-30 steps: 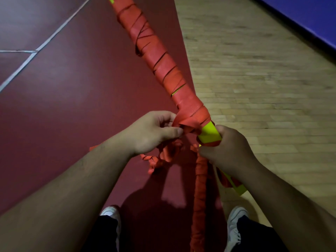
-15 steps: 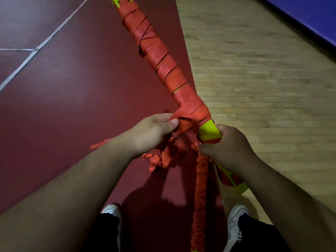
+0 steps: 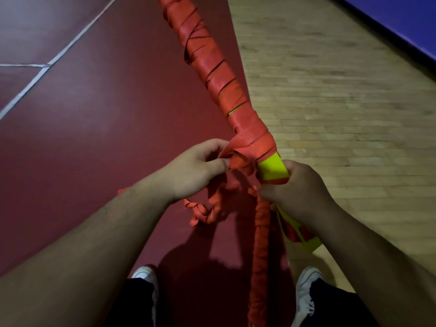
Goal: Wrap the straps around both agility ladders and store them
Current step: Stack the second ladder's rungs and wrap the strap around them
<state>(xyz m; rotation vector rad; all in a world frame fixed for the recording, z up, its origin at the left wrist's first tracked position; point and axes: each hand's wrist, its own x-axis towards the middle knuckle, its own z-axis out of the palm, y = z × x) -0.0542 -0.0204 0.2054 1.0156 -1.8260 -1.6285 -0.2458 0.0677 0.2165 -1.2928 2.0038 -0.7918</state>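
now the right hand (image 3: pixel 297 194) curls tight around the yellow end of the agility ladder (image 3: pixel 271 167), whose wrapped bundle slants up and away from it. just left of that, the left hand (image 3: pixel 195 171) pinches the loose orange strap (image 3: pixel 238 159) between thumb and fingers. the rest of it dangles below both hands over the red floor (image 3: pixel 94 138).

A dark red floor (image 3: pixel 70 142) is seen on the left, crossed by white lines (image 3: pixel 70 47). Pale wooden boards (image 3: pixel 342 102) are laid on the right, edged top right by a blue strip (image 3: pixel 405 22). A shadow (image 3: pixel 200 267) is cast on the red.
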